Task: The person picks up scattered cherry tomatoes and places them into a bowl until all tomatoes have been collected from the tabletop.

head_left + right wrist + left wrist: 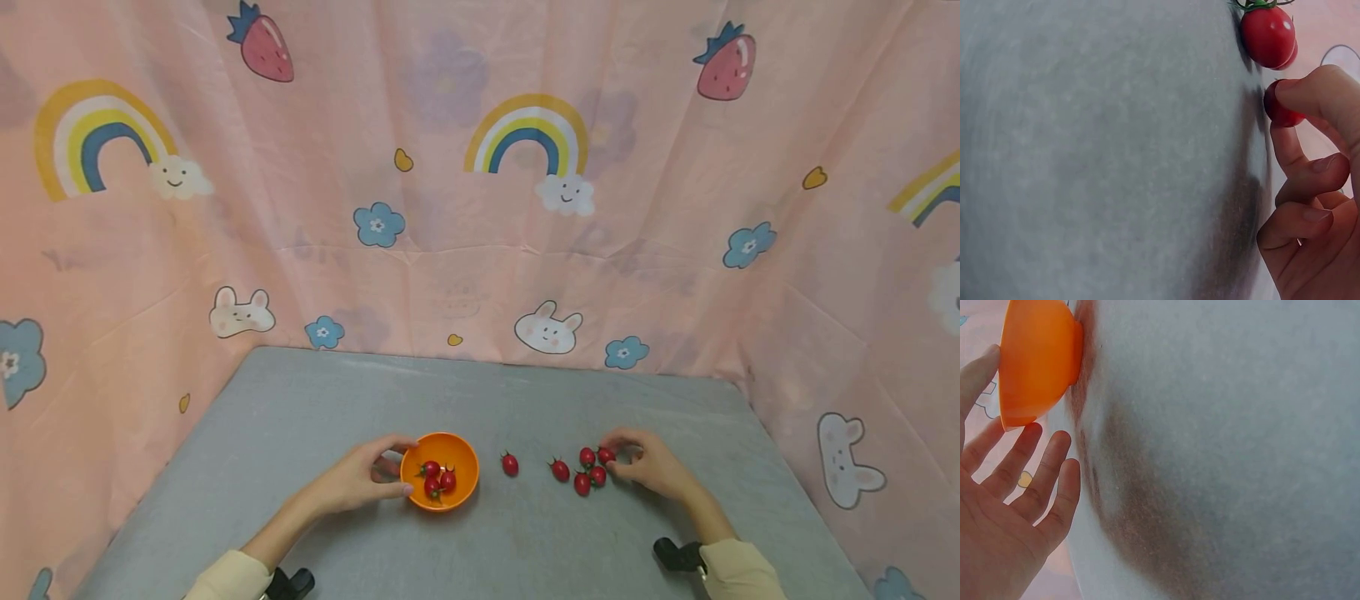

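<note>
With thumb and fingers spread along its left side, my left hand [360, 477] holds an orange bowl [463, 458] at the rim. Several red cherry tomatoes [447, 480] with green stems lie inside the bowl. In the left wrist view the thumb meets the bowl's wall [1038, 356], and the other fingers extend below it. My right hand [654, 465] pinches a cherry tomato [1279, 109] between thumb and forefinger, at the right of a small cluster. Others in that cluster include a tomato [582, 483] at the front and a tomato [559, 471] at its left.
A single cherry tomato [510, 464] lies between the bowl and the cluster. All stand on a grey table [480, 550], with a pink patterned curtain [465, 283] behind and at both sides. Black wrist mounts [677, 555] sit near the cream sleeves [738, 571].
</note>
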`<state>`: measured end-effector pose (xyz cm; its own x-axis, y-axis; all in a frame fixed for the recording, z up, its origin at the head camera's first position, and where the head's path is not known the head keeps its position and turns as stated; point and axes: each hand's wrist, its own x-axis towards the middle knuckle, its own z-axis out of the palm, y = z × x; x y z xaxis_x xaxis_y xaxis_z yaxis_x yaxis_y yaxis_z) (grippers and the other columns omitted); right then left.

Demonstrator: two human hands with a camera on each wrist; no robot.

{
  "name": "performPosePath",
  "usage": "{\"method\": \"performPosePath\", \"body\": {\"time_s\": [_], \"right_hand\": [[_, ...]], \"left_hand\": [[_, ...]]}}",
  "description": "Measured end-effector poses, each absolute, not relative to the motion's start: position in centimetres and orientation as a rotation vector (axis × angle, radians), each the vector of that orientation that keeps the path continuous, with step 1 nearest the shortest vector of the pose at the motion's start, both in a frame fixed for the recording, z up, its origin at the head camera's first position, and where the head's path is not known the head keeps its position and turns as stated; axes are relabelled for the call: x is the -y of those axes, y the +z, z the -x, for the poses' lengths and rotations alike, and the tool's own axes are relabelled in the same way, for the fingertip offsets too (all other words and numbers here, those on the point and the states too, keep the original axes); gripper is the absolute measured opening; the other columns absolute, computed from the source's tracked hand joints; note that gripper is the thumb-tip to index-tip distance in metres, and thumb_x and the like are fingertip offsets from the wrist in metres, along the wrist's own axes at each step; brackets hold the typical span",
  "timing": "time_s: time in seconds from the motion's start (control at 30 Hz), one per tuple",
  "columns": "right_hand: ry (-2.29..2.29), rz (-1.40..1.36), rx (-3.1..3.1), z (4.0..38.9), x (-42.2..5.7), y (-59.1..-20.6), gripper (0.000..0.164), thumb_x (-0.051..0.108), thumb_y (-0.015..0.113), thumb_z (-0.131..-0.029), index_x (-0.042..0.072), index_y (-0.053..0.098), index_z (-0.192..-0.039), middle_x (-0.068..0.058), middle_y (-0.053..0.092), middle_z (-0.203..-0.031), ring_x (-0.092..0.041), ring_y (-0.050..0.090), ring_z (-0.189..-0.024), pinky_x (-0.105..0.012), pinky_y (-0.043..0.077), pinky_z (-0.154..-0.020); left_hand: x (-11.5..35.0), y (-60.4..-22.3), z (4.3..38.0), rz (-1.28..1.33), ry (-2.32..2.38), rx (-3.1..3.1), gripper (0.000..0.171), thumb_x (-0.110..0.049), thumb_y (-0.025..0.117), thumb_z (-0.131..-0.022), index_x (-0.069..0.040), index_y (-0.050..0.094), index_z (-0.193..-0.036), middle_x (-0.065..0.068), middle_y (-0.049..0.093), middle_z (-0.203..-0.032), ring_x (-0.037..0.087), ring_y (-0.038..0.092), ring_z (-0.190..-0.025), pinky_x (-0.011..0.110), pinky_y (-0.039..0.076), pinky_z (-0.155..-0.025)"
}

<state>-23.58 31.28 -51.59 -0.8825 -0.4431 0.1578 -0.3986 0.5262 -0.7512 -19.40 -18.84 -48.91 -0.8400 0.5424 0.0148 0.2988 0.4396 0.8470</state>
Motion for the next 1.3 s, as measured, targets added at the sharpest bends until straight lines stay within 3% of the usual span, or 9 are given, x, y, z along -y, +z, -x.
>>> {"method": "performPosePath", "body": {"time_s": [0.27,0.7,1.1,1.3], "right_hand": [[-1.341,0.635,-2.700,23.3,-31.5,-51.2,0.026,0.009,0.080,-0.088,0.004,0.071,-0.112,-0.004,0.069,-0.105,-0.023,0.060,-0.091,-0.025,0.045,-0.063],[-1.398,0.582,-2.722,22.5,-32.0,-50.8,0.026,-0.001,0.078,-0.088,-0.001,0.067,-0.111,-0.013,0.067,-0.104,-0.009,0.042,-0.055,-0.024,0.038,-0.047],[-1.427,0.480,-2.696,22.1,-31.0,-49.7,0.029,0.011,0.080,-0.090,0.004,0.068,-0.115,-0.010,0.067,-0.104,-0.011,0.044,-0.052,-0.026,0.040,-0.049],[-1.492,0.622,-2.693,22.3,-29.8,-49.4,0.026,0.010,0.080,-0.090,0.005,0.069,-0.113,-0.009,0.067,-0.101,-0.011,0.045,-0.052,-0.027,0.041,-0.048]], "left_hand": [[18.9,-49.0,19.5,-0.725,1.350,-2.440,0.054,-0.026,0.080,-0.092,-0.009,0.057,-0.138,0.008,0.059,-0.136,0.021,0.065,-0.103,0.036,0.057,-0.085],[18.9,-49.1,19.6,-0.735,1.373,-2.429,0.054,-0.026,0.079,-0.092,-0.009,0.057,-0.138,0.008,0.059,-0.135,0.023,0.065,-0.104,0.037,0.057,-0.085],[18.9,-49.2,19.6,-0.739,1.373,-2.421,0.055,-0.026,0.079,-0.092,-0.009,0.056,-0.139,0.009,0.059,-0.135,0.024,0.065,-0.103,0.033,0.057,-0.084],[18.8,-49.1,19.6,-0.738,1.372,-2.424,0.055,-0.026,0.079,-0.092,-0.008,0.056,-0.139,0.009,0.059,-0.135,0.025,0.065,-0.103,0.034,0.057,-0.084]]}}
